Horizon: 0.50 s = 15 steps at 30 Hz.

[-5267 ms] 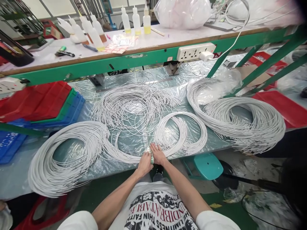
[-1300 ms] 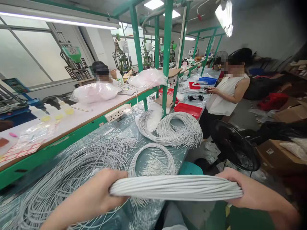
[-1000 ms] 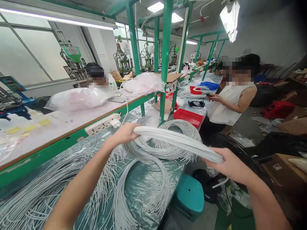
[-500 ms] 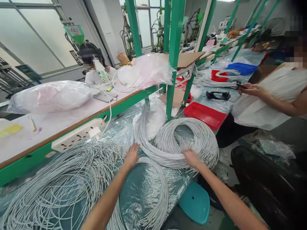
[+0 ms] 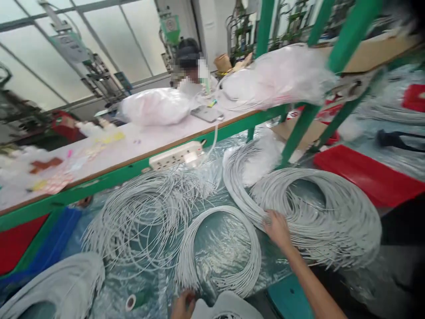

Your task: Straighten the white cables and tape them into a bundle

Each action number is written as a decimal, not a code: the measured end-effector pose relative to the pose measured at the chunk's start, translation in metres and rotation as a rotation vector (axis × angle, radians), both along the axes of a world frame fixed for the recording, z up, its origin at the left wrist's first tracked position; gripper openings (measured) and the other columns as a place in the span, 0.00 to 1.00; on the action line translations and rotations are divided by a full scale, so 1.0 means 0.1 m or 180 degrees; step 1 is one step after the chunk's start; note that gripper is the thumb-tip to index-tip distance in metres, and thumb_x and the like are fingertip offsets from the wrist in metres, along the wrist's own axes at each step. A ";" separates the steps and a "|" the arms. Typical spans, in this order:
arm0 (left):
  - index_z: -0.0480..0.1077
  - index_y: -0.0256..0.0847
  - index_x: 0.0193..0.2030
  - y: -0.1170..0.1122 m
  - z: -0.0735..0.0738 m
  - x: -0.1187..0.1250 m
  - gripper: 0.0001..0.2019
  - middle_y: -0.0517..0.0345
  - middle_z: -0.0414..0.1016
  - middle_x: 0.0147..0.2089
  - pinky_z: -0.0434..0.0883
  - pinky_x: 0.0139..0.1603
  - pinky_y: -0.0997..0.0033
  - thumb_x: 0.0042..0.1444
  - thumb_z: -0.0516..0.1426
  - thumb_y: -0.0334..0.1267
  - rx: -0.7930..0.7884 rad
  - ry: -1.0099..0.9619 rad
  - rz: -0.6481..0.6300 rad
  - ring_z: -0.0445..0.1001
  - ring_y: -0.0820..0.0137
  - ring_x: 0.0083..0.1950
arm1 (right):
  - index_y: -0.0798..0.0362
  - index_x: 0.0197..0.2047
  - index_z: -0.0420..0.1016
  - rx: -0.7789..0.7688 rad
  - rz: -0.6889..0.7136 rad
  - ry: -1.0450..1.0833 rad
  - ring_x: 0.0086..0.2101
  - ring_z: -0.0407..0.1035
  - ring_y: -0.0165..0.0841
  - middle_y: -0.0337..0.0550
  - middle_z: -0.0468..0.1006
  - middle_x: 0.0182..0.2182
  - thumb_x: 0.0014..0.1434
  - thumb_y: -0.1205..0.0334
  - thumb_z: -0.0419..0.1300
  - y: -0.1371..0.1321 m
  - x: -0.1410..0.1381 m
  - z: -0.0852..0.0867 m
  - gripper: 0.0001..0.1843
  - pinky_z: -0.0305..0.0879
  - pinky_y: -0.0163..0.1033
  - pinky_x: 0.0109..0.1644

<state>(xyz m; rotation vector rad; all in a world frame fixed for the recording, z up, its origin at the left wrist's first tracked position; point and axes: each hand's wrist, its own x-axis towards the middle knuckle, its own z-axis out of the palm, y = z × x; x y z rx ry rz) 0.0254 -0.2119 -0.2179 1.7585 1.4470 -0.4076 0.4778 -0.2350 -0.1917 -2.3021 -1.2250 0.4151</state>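
A small ring-shaped coil of thin white wires (image 5: pixel 254 261) is laid flat on a table covered with crinkled clear plastic sheeting (image 5: pixel 219 241), and all places are given from it. Just to its right, and touching its rim, a much larger heaped coil of the same white wire (image 5: pixel 348 230) is spread. The right hand (image 5: pixel 277 227) is placed on the near-left edge of that larger coil, right beside the small coil's upper right. Its fingers are bent down onto the strands, but it cannot be told whether any strand is pinched. The left hand (image 5: pixel 182 306) is seen only in part at the small coil's lower edge, cut by the frame. Its fingers look curled, but what they close on cannot be told.

To the left of the small coil a loose tangle of white wires (image 5: pixel 142 208) is scattered. Further left and nearer, a third thick white coil (image 5: pixel 66 279) is cut by the frame. A small roll of tape (image 5: pixel 130 302) is lying below and left of the small coil.

Beyond the small coil a white power strip (image 5: pixel 175 155) is fixed to a green-edged shelf (image 5: pixel 113 175), on which clear plastic bags (image 5: pixel 156 106) are piled. A person (image 5: pixel 187 48) is seated behind these. A flat red plastic tray (image 5: pixel 365 177) is set far right of the small coil, beyond the larger one.
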 end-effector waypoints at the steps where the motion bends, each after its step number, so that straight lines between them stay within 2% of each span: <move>1: 0.74 0.50 0.44 -0.09 -0.03 0.03 0.17 0.53 0.80 0.47 0.73 0.55 0.62 0.50 0.50 0.44 -0.0020 -0.0101 0.0089 0.77 0.58 0.52 | 0.58 0.56 0.67 0.0091 0.0087 0.0160 0.57 0.60 0.51 0.62 0.70 0.53 0.59 0.65 0.49 0.14 -0.24 -0.01 0.21 0.50 0.56 0.63; 4: 0.74 0.47 0.43 -0.26 -0.16 0.05 0.16 0.54 0.80 0.45 0.72 0.54 0.68 0.51 0.51 0.42 -0.0062 -0.0500 0.0219 0.77 0.63 0.50 | 0.56 0.49 0.73 0.0181 0.0478 0.0804 0.52 0.67 0.46 0.56 0.75 0.49 0.58 0.65 0.51 0.37 -1.12 -0.12 0.17 0.58 0.49 0.60; 6: 0.74 0.45 0.43 -0.31 -0.21 -0.03 0.15 0.55 0.80 0.45 0.72 0.53 0.70 0.51 0.52 0.42 -0.0083 -0.0752 0.0192 0.77 0.64 0.49 | 0.53 0.39 0.76 0.0124 0.0738 0.1323 0.45 0.73 0.43 0.48 0.80 0.41 0.54 0.66 0.56 0.32 -1.71 -0.23 0.11 0.65 0.44 0.54; 8: 0.74 0.45 0.44 -0.32 -0.23 -0.23 0.15 0.56 0.80 0.45 0.72 0.53 0.70 0.53 0.52 0.43 -0.0102 -0.0911 0.0149 0.77 0.65 0.49 | 0.52 0.31 0.76 0.0057 0.0702 0.1797 0.36 0.75 0.40 0.43 0.81 0.31 0.52 0.66 0.59 0.14 -2.20 -0.36 0.04 0.70 0.42 0.46; 11: 0.74 0.44 0.45 -0.28 -0.23 -0.75 0.16 0.54 0.81 0.47 0.72 0.54 0.68 0.56 0.50 0.44 -0.0103 -0.0884 0.0185 0.77 0.64 0.50 | 0.54 0.28 0.74 0.0031 0.0006 0.2322 0.32 0.75 0.37 0.40 0.79 0.26 0.56 0.64 0.61 -0.26 -2.71 -0.53 0.06 0.71 0.42 0.41; 15: 0.74 0.42 0.46 -0.27 -0.22 -1.70 0.17 0.51 0.80 0.48 0.71 0.57 0.65 0.58 0.49 0.43 -0.0062 -0.0518 0.0370 0.77 0.61 0.53 | 0.58 0.36 0.73 -0.0033 -0.1320 0.2773 0.27 0.73 0.29 0.38 0.76 0.27 0.65 0.57 0.58 -0.83 -3.00 -0.64 0.12 0.72 0.37 0.33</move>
